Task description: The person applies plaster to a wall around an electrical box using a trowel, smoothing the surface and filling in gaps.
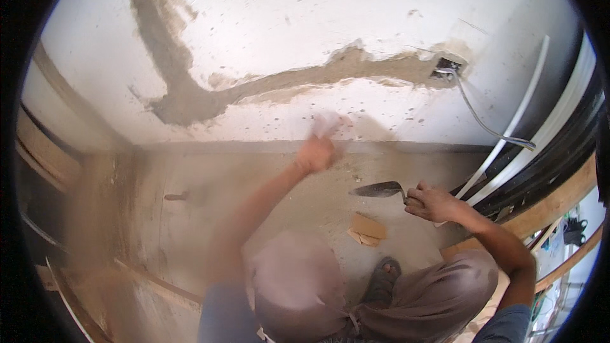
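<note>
My right hand is closed round the handle of a pointing trowel. The trowel's dark, narrow blade points left, held above the dusty floor. Farther left, near the foot of the white wall, my left hand is blurred by motion. It looks closed, and something pale and smeared shows at its fingers, too blurred to name. Along the wall above runs a rough strip of grey-brown mortar, ending at a recessed socket box on the right.
A grey cable hangs from the box. White pipes lean at the right beside a wooden beam. Brown cardboard pieces lie on the floor near my sandaled foot. A small brown object lies at left.
</note>
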`<state>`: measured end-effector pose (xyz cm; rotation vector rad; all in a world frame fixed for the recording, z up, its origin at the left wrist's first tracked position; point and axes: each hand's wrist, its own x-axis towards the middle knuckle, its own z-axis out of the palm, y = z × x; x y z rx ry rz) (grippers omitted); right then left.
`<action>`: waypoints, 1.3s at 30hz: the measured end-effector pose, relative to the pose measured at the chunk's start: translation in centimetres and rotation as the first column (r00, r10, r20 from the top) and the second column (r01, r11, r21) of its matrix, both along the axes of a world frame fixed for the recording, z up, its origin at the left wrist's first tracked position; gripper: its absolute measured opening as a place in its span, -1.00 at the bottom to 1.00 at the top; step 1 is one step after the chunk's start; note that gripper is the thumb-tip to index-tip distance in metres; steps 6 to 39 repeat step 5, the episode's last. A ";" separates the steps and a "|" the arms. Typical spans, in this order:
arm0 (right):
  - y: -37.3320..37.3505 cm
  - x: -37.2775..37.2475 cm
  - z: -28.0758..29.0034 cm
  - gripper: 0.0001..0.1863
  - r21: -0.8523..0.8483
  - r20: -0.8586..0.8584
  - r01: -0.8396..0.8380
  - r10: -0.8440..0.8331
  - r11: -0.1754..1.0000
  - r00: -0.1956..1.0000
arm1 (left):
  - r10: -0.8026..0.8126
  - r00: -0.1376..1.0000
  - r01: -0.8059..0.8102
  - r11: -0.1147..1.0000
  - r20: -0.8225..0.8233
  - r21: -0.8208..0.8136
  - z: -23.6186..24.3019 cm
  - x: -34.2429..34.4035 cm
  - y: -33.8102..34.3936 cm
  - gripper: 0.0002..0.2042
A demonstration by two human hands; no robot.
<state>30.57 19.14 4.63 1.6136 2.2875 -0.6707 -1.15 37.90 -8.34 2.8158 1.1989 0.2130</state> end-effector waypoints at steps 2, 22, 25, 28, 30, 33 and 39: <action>-0.3 1.3 -3.9 -0.55 -0.009 -0.051 0.128 -0.129 0.992 0.990 | -0.411 0.901 0.431 0.882 -0.137 0.189 -3.7 1.7 -2.6 -0.36; -0.6 2.5 -10.0 -0.51 -0.131 -0.090 0.264 -0.277 0.956 0.957 | -0.506 0.797 0.586 0.780 -0.329 0.219 -3.0 2.0 -5.2 -0.27; -0.6 2.5 -10.0 -0.51 -0.131 -0.090 0.264 -0.277 0.956 0.957 | -0.506 0.797 0.586 0.780 -0.329 0.219 -3.0 2.0 -5.2 -0.27; -0.6 2.5 -10.0 -0.51 -0.131 -0.090 0.264 -0.277 0.956 0.957 | -0.506 0.797 0.586 0.780 -0.329 0.219 -3.0 2.0 -5.2 -0.27; -0.6 2.5 -10.0 -0.51 -0.131 -0.090 0.264 -0.277 0.956 0.957 | -0.506 0.797 0.586 0.780 -0.329 0.219 -3.0 2.0 -5.2 -0.27; -0.6 2.5 -10.0 -0.51 -0.131 -0.090 0.264 -0.277 0.956 0.957 | -0.506 0.797 0.586 0.780 -0.329 0.219 -3.0 2.0 -5.2 -0.27; -0.6 2.5 -10.0 -0.51 -0.131 -0.090 0.264 -0.277 0.956 0.957 | -0.506 0.797 0.586 0.780 -0.329 0.219 -3.0 2.0 -5.2 -0.27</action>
